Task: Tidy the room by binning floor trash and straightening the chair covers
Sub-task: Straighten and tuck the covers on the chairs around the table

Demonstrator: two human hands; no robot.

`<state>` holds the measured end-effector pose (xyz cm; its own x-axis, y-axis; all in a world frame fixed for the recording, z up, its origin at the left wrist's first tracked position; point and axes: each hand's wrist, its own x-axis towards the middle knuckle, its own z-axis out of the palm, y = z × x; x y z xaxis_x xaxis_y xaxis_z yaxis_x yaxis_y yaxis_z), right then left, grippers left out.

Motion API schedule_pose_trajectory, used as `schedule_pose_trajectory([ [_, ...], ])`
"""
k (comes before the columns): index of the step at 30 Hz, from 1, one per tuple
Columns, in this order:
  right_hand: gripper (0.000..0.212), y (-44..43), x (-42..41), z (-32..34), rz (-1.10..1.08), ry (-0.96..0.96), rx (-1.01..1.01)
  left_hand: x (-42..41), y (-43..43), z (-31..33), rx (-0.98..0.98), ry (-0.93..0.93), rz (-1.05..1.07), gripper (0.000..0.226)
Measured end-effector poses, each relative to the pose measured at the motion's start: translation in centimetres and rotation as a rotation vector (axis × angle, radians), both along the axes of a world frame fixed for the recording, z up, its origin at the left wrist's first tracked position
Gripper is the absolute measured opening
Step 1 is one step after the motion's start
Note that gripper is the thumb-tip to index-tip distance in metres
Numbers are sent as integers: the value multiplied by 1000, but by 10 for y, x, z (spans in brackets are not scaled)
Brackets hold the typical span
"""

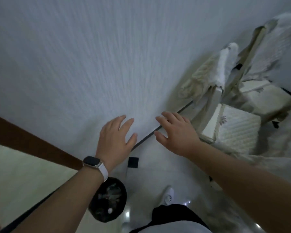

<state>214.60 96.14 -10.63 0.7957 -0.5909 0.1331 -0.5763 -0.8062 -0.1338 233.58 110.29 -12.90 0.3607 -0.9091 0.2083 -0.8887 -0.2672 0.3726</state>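
Standing on the floor (151,175) under the left forearm, a black bin (124,197) holds crumpled rubbish (110,194). Left hand (115,140) and right hand (176,133) hover spread, holding nothing. Rumpled chair covers (237,130) lie at right.

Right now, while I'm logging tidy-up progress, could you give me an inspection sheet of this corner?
Surface: glossy white tiled floor with one black square inlay.
Job's things: round black bin on the floor below the left wrist, holding crumpled trash; cream and white quilted chair covers at right, rumpled and hanging unevenly.
Clutter: none made out on the floor; the frame is blurred.
Grippers: left hand open, empty, dark smartwatch on a white strap at its wrist; right hand open, empty.
Cables: nothing seen.
Surroundings: white textured wall; brown wooden trim at left; white shoe.
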Motion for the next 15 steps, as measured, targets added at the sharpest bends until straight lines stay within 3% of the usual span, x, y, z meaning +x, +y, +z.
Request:
schedule_pose_trajectory([
  [15, 53, -154, -153, 43, -347, -101, -80, -102, -217, 53, -56, -125, -338, 55],
])
